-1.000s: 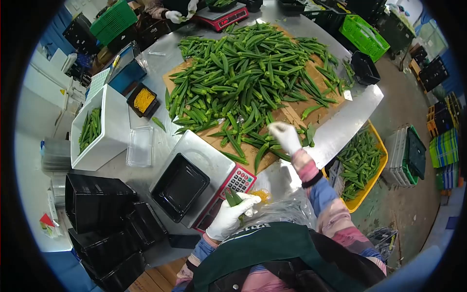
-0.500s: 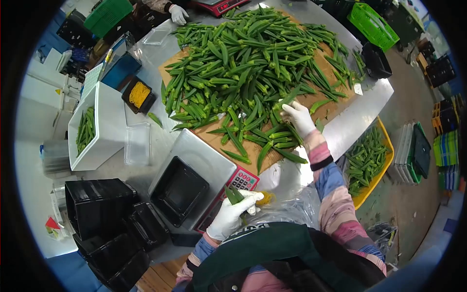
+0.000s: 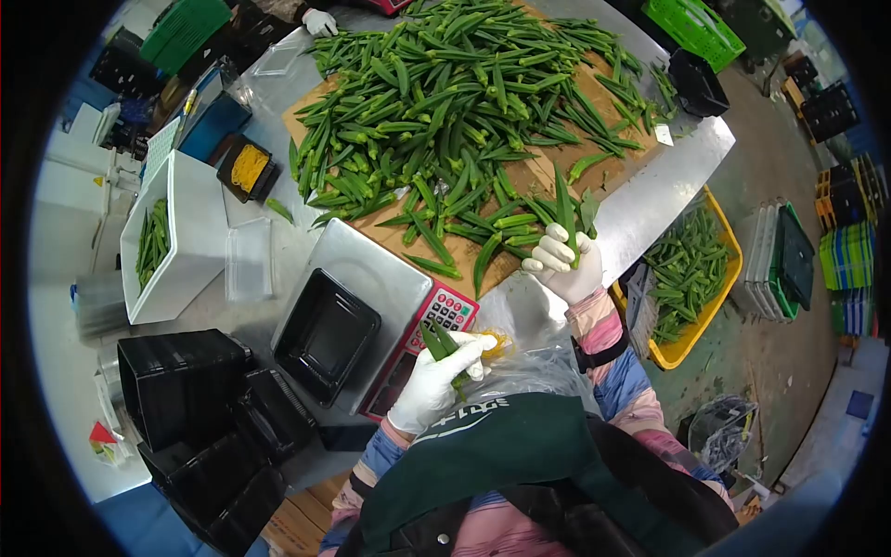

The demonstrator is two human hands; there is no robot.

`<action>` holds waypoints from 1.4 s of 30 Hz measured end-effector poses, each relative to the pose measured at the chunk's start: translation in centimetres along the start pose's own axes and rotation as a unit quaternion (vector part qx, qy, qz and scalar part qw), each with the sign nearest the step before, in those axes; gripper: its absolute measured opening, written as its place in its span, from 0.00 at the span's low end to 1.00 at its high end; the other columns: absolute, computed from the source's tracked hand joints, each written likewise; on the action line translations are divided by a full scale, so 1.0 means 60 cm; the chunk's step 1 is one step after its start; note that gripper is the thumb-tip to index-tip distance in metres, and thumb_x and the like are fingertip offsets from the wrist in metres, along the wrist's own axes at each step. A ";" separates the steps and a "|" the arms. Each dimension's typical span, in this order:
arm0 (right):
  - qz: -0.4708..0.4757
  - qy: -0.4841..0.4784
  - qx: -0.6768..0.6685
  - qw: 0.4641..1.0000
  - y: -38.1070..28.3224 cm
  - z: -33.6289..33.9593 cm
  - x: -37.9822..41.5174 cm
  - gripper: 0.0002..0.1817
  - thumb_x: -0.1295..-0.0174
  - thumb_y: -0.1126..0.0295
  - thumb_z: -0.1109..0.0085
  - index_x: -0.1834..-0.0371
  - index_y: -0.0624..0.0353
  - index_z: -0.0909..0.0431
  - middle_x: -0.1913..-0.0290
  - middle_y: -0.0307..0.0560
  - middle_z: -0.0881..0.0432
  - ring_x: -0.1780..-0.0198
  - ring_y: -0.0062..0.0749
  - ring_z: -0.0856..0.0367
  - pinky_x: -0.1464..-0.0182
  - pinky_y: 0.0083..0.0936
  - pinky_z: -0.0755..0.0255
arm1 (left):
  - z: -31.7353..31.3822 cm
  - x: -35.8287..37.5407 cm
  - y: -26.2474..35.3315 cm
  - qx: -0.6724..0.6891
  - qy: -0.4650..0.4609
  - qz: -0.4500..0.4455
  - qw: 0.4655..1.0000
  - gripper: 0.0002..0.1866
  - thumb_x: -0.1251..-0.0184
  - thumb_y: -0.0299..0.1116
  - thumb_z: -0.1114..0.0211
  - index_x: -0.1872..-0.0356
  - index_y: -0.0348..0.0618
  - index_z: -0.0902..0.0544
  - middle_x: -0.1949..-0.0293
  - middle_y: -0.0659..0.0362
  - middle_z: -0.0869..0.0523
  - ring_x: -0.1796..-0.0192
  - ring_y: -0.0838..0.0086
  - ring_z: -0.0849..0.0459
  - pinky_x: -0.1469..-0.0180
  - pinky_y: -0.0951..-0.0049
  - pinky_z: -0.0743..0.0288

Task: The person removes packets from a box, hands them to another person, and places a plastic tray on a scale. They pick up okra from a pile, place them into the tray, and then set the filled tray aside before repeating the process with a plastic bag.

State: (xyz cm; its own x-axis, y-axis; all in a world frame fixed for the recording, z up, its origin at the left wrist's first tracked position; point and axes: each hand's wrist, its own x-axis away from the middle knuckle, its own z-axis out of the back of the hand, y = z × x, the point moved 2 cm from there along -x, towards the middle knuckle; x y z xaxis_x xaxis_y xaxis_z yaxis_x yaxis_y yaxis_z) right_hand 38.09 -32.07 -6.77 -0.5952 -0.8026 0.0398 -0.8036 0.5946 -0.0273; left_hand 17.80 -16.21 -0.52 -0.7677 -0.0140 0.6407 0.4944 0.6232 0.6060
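Observation:
My left hand (image 3: pixel 434 382), in a white glove, is closed around a few okra pods (image 3: pixel 436 342) in front of the scale's red keypad (image 3: pixel 449 308). Beside its fingertips lies a bunch of yellow rubber bands (image 3: pixel 498 343). My right hand (image 3: pixel 569 269), also gloved, grips one okra pod (image 3: pixel 562 206) that points up and away from me. That hand is over the near edge of a large okra pile (image 3: pixel 445 102) spread on cardboard (image 3: pixel 376 226). On the steel pan of the scale (image 3: pixel 408 265) sits a black plastic tray (image 3: pixel 328 336) with nothing in it.
Stacked black trays (image 3: pixel 181 385) stand at left, near a white bin (image 3: pixel 190 237) holding okra. A small black tray (image 3: pixel 249 167) contains yellow rubber bands. At right is a yellow crate (image 3: pixel 727 269) of okra. Another person's gloved hand (image 3: pixel 320 22) rests at the far edge.
My right hand has drawn back from the pile toward me and now holds an okra pod upright. My left hand still grips its pods. The whole view has shifted slightly.

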 end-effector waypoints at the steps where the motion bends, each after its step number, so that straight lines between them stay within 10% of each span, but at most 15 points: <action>1: -0.005 -0.003 -0.012 1.000 0.009 -0.006 0.004 0.04 0.41 0.67 0.50 0.65 0.52 0.28 0.80 0.31 0.34 0.78 0.23 0.37 0.53 0.31 0.38 | -0.001 0.001 -0.001 0.002 0.004 -0.003 1.000 0.10 0.25 0.30 0.38 0.50 0.37 0.14 0.73 0.65 0.20 0.68 0.80 0.22 0.52 0.69 0.21; 17: 0.009 0.033 -0.082 0.996 0.061 0.000 0.013 0.15 0.25 0.65 0.61 0.59 0.59 0.23 0.85 0.25 0.38 0.80 0.17 0.39 0.54 0.25 0.37 | 0.008 -0.007 -0.005 0.035 0.027 -0.044 0.998 0.10 0.25 0.29 0.38 0.51 0.35 0.14 0.71 0.62 0.18 0.68 0.79 0.20 0.54 0.70 0.19; 22: -0.012 0.105 0.126 0.986 0.083 -0.016 0.020 0.15 0.29 0.68 0.61 0.57 0.62 0.22 0.82 0.30 0.33 0.76 0.23 0.31 0.54 0.31 0.31 | 0.016 -0.008 -0.009 0.070 -0.001 -0.062 0.996 0.16 0.24 0.29 0.39 0.41 0.34 0.21 0.66 0.62 0.18 0.62 0.78 0.19 0.49 0.69 0.20; 27: -0.227 0.041 0.596 0.769 0.167 -0.036 0.042 0.12 0.30 0.72 0.53 0.57 0.64 0.18 0.63 0.48 0.15 0.60 0.33 0.17 0.51 0.30 0.25 | 0.016 -0.013 -0.007 0.107 -0.013 -0.123 0.987 0.21 0.25 0.30 0.38 0.34 0.36 0.27 0.49 0.58 0.18 0.50 0.73 0.18 0.41 0.66 0.22; 31: -0.123 -0.097 0.724 0.672 0.145 -0.038 -0.005 0.11 0.30 0.73 0.47 0.54 0.63 0.15 0.62 0.43 0.13 0.61 0.25 0.17 0.53 0.24 0.24 | 0.039 -0.019 -0.016 0.122 0.040 -0.111 0.985 0.19 0.25 0.30 0.38 0.36 0.38 0.24 0.45 0.56 0.17 0.45 0.70 0.17 0.41 0.65 0.22; 33: -0.246 -0.013 0.671 0.699 0.130 -0.027 -0.047 0.10 0.33 0.70 0.42 0.56 0.61 0.14 0.66 0.45 0.12 0.61 0.25 0.15 0.53 0.26 0.22 | 0.044 -0.019 -0.008 0.160 0.058 -0.099 0.980 0.18 0.25 0.30 0.38 0.38 0.39 0.23 0.45 0.56 0.17 0.44 0.69 0.17 0.41 0.64 0.22; 35: -0.157 0.036 0.686 0.709 0.105 0.038 -0.105 0.10 0.34 0.66 0.40 0.58 0.60 0.14 0.67 0.46 0.12 0.62 0.26 0.14 0.56 0.27 0.22 | 0.045 -0.019 0.005 0.144 0.067 -0.110 0.981 0.15 0.24 0.33 0.38 0.41 0.40 0.21 0.44 0.54 0.17 0.42 0.67 0.18 0.40 0.63 0.21; 39: 0.022 0.264 0.871 0.414 0.049 0.071 -0.231 0.23 0.38 0.46 0.35 0.63 0.58 0.14 0.65 0.53 0.11 0.60 0.47 0.12 0.55 0.39 0.21 | 0.031 -0.005 0.030 0.150 0.052 -0.068 0.985 0.14 0.24 0.35 0.38 0.47 0.37 0.19 0.43 0.50 0.16 0.44 0.66 0.16 0.41 0.63 0.20; 42: 0.008 0.352 0.889 0.295 0.034 0.089 -0.284 0.25 0.42 0.41 0.35 0.66 0.55 0.13 0.64 0.54 0.11 0.58 0.52 0.13 0.54 0.43 0.21 | 0.027 -0.011 0.022 0.121 0.045 -0.043 0.991 0.14 0.24 0.35 0.38 0.49 0.32 0.19 0.46 0.49 0.14 0.49 0.68 0.14 0.43 0.65 0.18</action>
State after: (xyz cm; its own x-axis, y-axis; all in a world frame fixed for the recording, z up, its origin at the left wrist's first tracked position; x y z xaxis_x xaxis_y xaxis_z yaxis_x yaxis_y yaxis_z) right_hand 46.57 -17.41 -12.82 -0.9537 -0.2203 0.2049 0.0955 -0.8675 -0.4882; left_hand 18.28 -14.11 -0.92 -0.7579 -0.1389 0.6374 0.3072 0.7860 0.5365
